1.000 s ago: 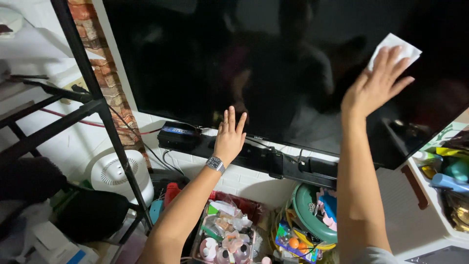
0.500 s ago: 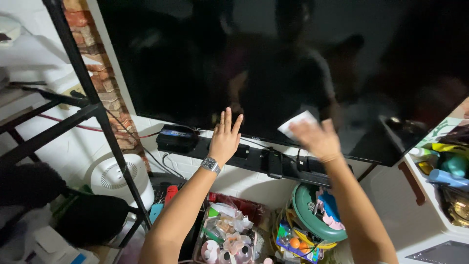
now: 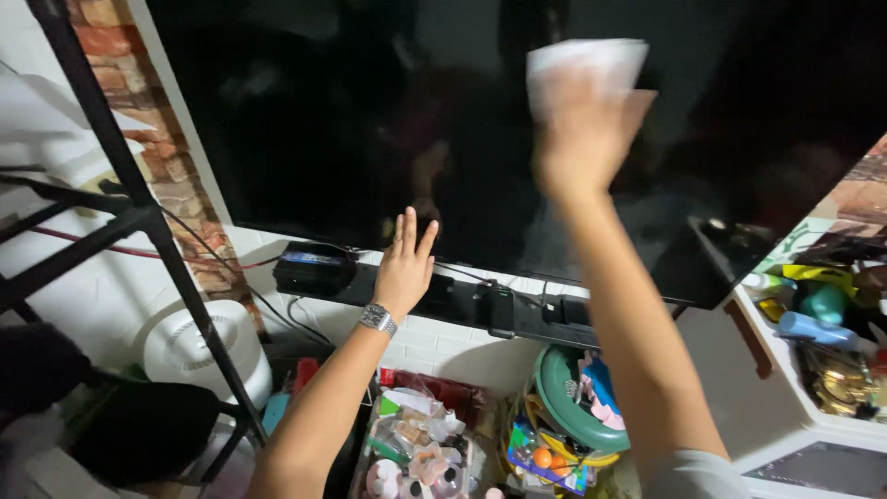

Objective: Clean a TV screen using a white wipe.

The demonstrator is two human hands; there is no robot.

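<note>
The right hand [image 3: 584, 129], blurred, presses a white cloth [image 3: 586, 63] flat against the dark television screen [image 3: 305, 120]. The left hand [image 3: 404, 261], fingers spread and grasping nothing, rests open at the screen's lower edge, a wristwatch [image 3: 376, 319] on its wrist.

The room is dim, lit softly from somewhere behind and above the camera. The big black television screen [image 3: 370, 120] swallows most of the light and gives back only murky reflections, with one small bright glint near its lower right corner. The right hand [image 3: 587, 139] and the white cloth [image 3: 584, 65] under it are smeared by motion blur, edges lost. The left hand [image 3: 404, 268] is sharp, its wristwatch [image 3: 376, 319] catching a little shine. The white brick wall [image 3: 462, 342] below looks grey and shadowed. The black metal rack [image 3: 139, 217] bows slightly with wide-angle distortion at the left edge.
</note>
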